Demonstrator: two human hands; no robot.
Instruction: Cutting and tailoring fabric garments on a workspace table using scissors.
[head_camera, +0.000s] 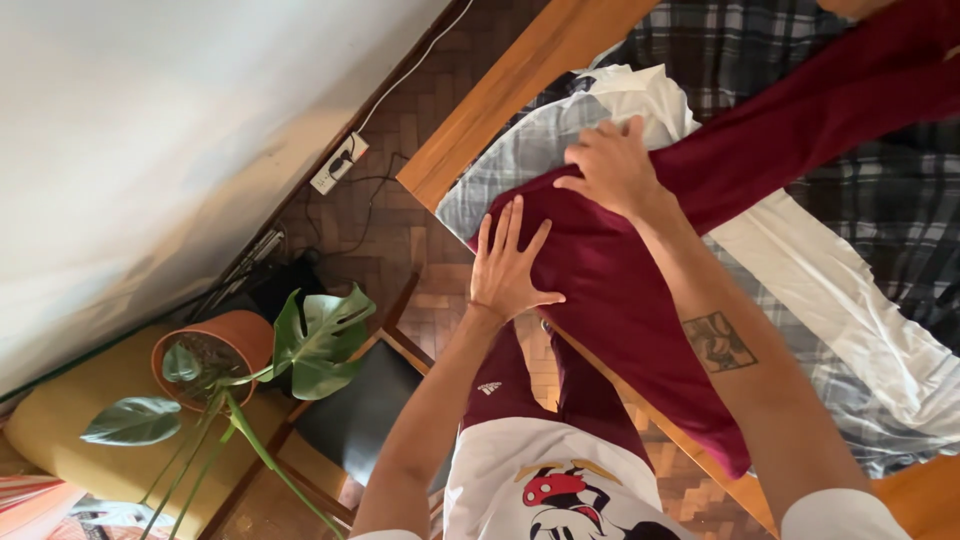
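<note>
Both hands lay flat and unclenched on the maroon trousers, pinning the cloth: left hand at seven o'clock of the right hand.

Our left hand flat on maroon trousers, our right hand pressing their upper fold beside white cloth, plaid bedding underneath, wooden bed frame, potted plant on the floor left
</note>
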